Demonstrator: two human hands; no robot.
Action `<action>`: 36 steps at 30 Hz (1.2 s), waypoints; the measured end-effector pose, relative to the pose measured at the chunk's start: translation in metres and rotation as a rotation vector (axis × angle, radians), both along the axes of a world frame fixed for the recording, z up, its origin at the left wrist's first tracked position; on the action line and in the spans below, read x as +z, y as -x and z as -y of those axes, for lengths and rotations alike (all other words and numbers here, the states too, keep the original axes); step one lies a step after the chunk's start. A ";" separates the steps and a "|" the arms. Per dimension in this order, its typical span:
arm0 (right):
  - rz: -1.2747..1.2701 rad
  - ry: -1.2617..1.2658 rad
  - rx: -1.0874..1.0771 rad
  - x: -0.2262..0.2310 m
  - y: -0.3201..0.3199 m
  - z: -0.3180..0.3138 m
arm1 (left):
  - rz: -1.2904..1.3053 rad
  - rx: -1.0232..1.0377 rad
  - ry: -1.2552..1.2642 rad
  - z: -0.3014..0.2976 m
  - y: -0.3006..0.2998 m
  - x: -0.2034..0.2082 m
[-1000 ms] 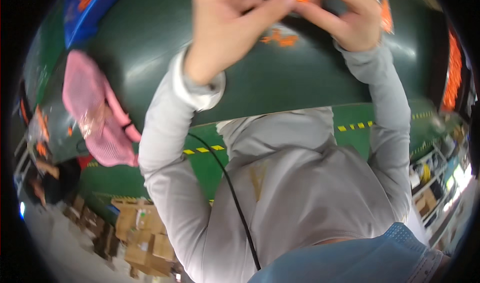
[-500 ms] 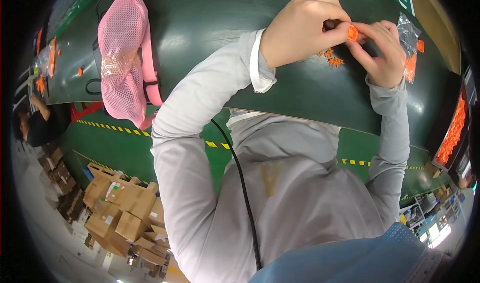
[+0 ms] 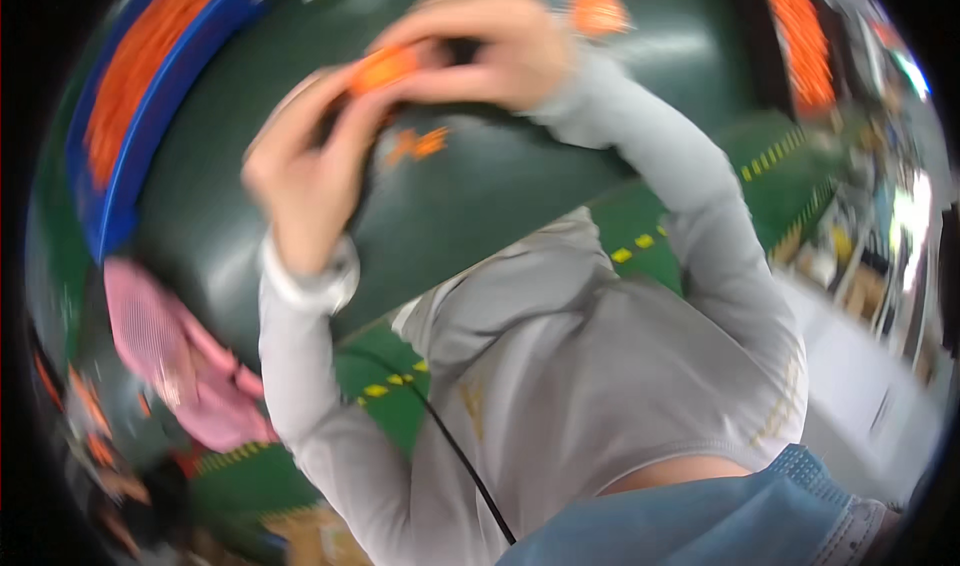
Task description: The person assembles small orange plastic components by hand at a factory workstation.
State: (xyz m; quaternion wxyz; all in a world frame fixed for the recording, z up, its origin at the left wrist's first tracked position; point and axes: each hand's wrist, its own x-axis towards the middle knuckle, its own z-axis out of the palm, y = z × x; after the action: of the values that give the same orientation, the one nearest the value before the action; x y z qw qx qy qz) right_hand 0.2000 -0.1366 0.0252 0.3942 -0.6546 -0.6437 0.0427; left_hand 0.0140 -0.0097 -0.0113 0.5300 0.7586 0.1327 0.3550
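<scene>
The picture is blurred by motion. My left hand (image 3: 305,171) and my right hand (image 3: 495,46) meet above a dark green table (image 3: 480,216), and both pinch a small orange part (image 3: 385,66) between their fingertips. Something dark shows between the hands beside the orange part; its shape cannot be made out. A few loose orange pieces (image 3: 418,146) lie on the table just below the hands. Grey sleeves cover both forearms.
A blue bin (image 3: 120,156) full of orange parts stands at the left. A pink mesh cap (image 3: 165,351) lies at the table's left edge. More orange parts (image 3: 800,36) sit at the upper right. Green floor with yellow dashed lines (image 3: 640,246) runs below the table.
The view has swung, so the table and hands now sit more to the left and tilted. Both hands still hold the orange part together.
</scene>
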 end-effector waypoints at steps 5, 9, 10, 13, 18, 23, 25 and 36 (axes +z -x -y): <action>-0.012 -0.039 0.163 -0.031 -0.011 -0.004 | -0.117 0.535 -0.886 -0.046 0.004 0.027; 0.089 -0.048 0.191 -0.024 -0.023 0.011 | -0.334 0.786 -0.859 -0.161 0.037 0.052; 0.130 -0.083 0.166 -0.022 -0.031 0.017 | -0.532 0.723 -0.820 -0.190 0.047 0.052; 0.226 -0.156 0.030 -0.014 -0.063 0.039 | -0.768 0.572 -0.676 -0.221 0.055 0.038; 0.319 -0.149 -0.198 0.001 -0.128 0.070 | -0.421 0.592 -1.047 -0.157 0.036 0.043; 0.245 -0.019 -0.123 -0.030 -0.182 0.058 | -0.148 0.220 -0.565 -0.062 0.007 0.033; 0.231 -0.057 -0.155 -0.041 -0.186 0.055 | -0.135 0.135 -0.476 -0.037 -0.009 0.023; -0.170 -0.293 0.221 -0.013 -0.012 -0.025 | 0.036 -0.470 0.559 -0.010 -0.002 0.001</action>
State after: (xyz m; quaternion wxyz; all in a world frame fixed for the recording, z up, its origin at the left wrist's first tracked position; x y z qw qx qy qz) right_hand 0.2119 -0.1119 0.0125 0.5308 -0.5096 -0.6755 0.0468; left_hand 0.0165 0.0000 -0.0107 0.7862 0.5879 0.0373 0.1868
